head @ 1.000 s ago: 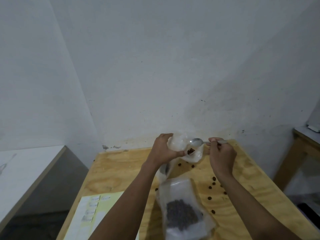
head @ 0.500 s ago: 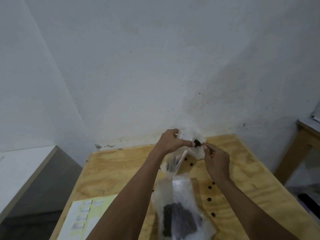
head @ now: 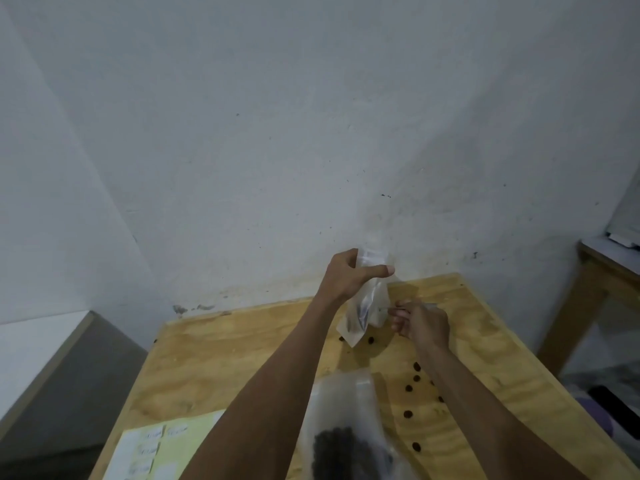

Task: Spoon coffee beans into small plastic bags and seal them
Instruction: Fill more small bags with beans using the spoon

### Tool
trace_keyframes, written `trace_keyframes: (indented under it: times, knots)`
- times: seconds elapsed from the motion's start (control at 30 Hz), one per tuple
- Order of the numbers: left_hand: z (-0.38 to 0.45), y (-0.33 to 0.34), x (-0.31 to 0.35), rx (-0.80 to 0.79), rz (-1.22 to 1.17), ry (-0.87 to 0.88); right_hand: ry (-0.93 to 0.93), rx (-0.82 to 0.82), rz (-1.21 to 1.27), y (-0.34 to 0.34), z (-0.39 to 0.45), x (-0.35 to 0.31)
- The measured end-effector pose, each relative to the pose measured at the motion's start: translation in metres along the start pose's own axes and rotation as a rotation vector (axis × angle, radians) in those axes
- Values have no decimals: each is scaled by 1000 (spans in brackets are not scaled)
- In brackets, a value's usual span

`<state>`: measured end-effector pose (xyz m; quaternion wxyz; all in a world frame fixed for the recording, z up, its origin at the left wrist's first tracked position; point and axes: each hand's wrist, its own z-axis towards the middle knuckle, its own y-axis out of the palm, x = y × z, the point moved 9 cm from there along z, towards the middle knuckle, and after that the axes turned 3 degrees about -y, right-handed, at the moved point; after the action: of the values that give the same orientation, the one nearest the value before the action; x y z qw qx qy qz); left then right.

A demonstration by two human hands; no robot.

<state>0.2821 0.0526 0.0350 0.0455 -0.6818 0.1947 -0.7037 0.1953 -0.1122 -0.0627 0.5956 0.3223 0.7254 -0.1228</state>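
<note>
Nearest, at the bottom edge of the view, a large clear plastic bag [head: 349, 420] lies flat on the pale plywood table [head: 214, 362], with a dark heap of coffee beans [head: 341, 452] inside it. To its left, at the near left of the table, lies a yellow sheet with white handwritten labels [head: 156, 448]. To the right of the large bag, loose dark coffee beans [head: 408, 414] are scattered on the bare wood, some close beside the right forearm. Farther out, the right hand [head: 420, 323] is curled into a loose fist just above the table, its fingers closed round the thin metal handle of a spoon [head: 427, 305]; the bowl of the spoon is too blurred to make out. Just left of it and higher, the left hand [head: 349, 277] holds the small clear plastic bag [head: 367, 306] up off the table, fingers curled round the top and thumb stretched across the front. The bag hangs down with a few dark beans in its lower part. Behind stands a scuffed white wall [head: 311, 133].
</note>
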Motion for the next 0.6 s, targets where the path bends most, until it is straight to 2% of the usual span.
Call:
trace_keyframes:
  times: [0.17,0.3,0.43,0.6]
  knots:
    - [-2,4,6,-24,68,38,12,4,-12,2,3,3]
    - [-11,-4,14,-46,260,88,47,-10,34,4,2,8]
    - [-18,-17,5,-84,444,104,47,54,73,-2,-4,6]
    - [-32,-41,-6,-43,502,101,-2,58,67,-6,-9,-4]
